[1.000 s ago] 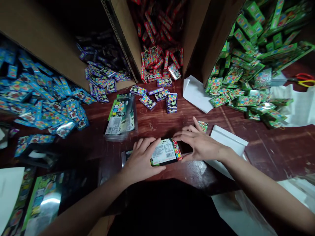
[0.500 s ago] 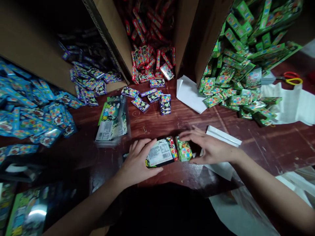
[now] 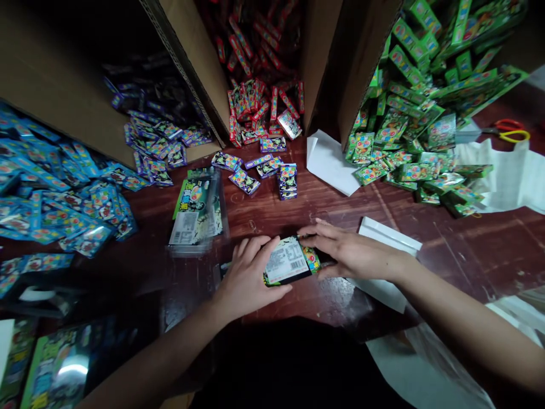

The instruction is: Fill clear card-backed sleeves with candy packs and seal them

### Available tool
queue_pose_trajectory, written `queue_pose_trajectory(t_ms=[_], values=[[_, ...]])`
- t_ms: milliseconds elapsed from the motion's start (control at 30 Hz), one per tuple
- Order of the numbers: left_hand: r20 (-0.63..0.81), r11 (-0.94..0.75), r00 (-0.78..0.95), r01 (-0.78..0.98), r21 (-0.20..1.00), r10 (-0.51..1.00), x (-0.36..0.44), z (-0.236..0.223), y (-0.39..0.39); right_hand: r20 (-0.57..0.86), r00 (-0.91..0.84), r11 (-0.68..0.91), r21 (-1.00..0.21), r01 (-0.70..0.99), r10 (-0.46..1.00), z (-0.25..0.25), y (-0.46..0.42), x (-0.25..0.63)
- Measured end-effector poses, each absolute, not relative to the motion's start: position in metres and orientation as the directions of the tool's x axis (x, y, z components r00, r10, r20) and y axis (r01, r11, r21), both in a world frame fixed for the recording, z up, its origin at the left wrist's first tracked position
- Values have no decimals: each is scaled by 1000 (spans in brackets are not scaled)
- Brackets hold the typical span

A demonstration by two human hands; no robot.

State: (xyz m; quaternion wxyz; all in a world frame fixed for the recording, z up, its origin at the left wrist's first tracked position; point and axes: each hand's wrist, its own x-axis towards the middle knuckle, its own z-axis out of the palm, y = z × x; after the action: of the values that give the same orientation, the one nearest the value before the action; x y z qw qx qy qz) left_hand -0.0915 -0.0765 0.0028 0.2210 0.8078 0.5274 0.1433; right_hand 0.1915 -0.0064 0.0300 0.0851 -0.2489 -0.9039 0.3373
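Note:
My left hand [image 3: 249, 278] lies over the left part of a flat printed package [image 3: 286, 262], fingers along its far edge and thumb along the near one. The package has a white barcode label and black edges; its left end is covered by the hand. At its right end a small green box [image 3: 313, 259] sticks out, partly inside. My right hand [image 3: 343, 253] closes on that green box, fingers at the far side and thumb at the near side. Farther left on the table, several printed packages [image 3: 198, 207] in clear plastic are stacked.
Piles of small boxes spill from cardboard cartons: blue [image 3: 85, 210], purple [image 3: 157, 139], red [image 3: 255, 108] and green [image 3: 409, 136]. Several purple boxes [image 3: 288, 180] lie loose mid-table. White paper [image 3: 330, 165], a white folded carton [image 3: 387, 236] and scissors [image 3: 511, 132] lie toward the right.
A red box showed at the package's right end and is now out of sight. The green box, earlier apart at the right, has moved left into that end with my right hand.

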Motion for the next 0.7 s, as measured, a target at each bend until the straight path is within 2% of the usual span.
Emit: queue_pose_trajectory(t_ms=[133, 267, 333, 433, 567, 700], values=[[40, -173, 184, 797, 578, 982, -73, 5, -80, 70, -637, 430, -794, 431, 768, 21, -21, 187], [0, -16, 23, 679, 734, 1000, -45, 2, -82, 27, -402, 134, -961, 242, 915, -3, -35, 178], [-37, 13, 31, 560, 828, 999, -37, -3, -81, 5, -337, 76, -977, 198, 941, -11, -36, 178], [-105, 60, 102, 369, 928, 989, -37, -12, -79, -66, -372, 14, -978, 208, 926, -16, -34, 185], [-182, 135, 193, 233, 963, 964, -50, -19, -77, -139, -446, -41, -974, 223, 884, -15, -39, 190], [-198, 149, 266, 194, 970, 943, -64, -14, -73, -113, -301, -67, -985, 160, 947, -21, -56, 176]])
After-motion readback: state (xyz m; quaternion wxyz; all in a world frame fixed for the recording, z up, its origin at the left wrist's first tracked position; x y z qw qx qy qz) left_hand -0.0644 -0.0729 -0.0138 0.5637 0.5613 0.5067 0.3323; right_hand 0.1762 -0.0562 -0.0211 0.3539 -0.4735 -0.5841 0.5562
